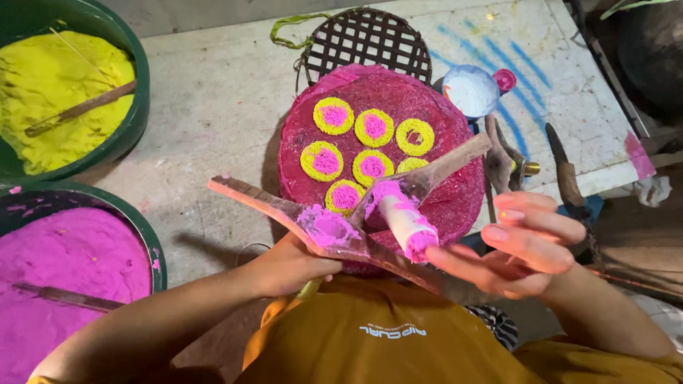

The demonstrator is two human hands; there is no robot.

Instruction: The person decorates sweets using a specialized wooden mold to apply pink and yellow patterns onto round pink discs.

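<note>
My left hand (292, 267) grips from below a long wooden slat (245, 193) that carries a ring of pink paste (329, 227). My right hand (526, 242), fingers spread, pinches the pink-coated end of a white tube (402, 220) that lies against a second wooden slat (455, 158) crossing the first. Just beyond them is a round pink tray (445, 199) holding several yellow rings, most filled with pink centres (334, 116); one ring (415, 136) has an empty centre.
A green tub (140, 107) of yellow powder with a stick in it stands at the far left. Below it is a green tub (153, 245) of pink powder. A dark lattice basket (370, 39), a white bowl (471, 90) and a knife (565, 174) lie behind and to the right.
</note>
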